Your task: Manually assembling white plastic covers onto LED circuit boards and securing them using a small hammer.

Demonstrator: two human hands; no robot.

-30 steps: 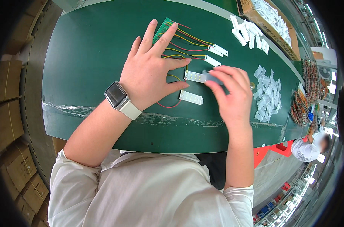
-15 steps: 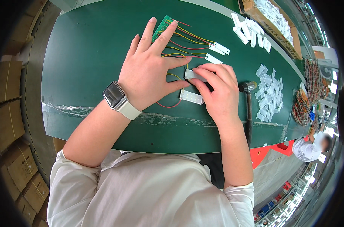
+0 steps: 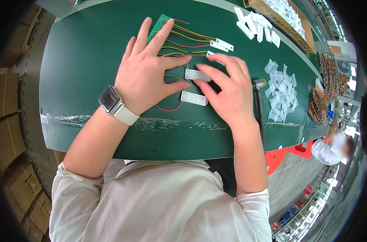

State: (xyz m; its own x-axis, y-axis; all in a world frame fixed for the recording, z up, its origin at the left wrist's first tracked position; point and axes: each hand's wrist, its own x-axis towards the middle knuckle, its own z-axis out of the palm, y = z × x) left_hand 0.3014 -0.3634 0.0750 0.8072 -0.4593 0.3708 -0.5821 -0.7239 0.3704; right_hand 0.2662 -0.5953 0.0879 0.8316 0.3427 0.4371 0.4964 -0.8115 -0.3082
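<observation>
My left hand point(image 3: 149, 72) lies flat on the green table point(image 3: 78, 68), fingers spread over a green circuit board point(image 3: 159, 24) and its red and yellow wires point(image 3: 191, 38). My right hand point(image 3: 227, 86) rests beside it, fingertips pressing a small white plastic housing point(image 3: 196, 75). A second white housing point(image 3: 194, 98) lies just below, between both hands, with a red wire point(image 3: 167, 108) curling from it. A watch sits on my left wrist.
A heap of small white plastic covers point(image 3: 281, 89) lies right of my right hand. More white housings point(image 3: 256, 25) sit at the far edge beside a cardboard tray point(image 3: 290, 22). A black tool point(image 3: 258, 86) rests by my right hand. Cardboard boxes point(image 3: 6, 133) stand on the left. Another person point(image 3: 332, 147) works at far right.
My right hand moved left and down from the cover pile, bringing a white housing toward my left thumb and pressing it onto the table. The left hand stayed put.
</observation>
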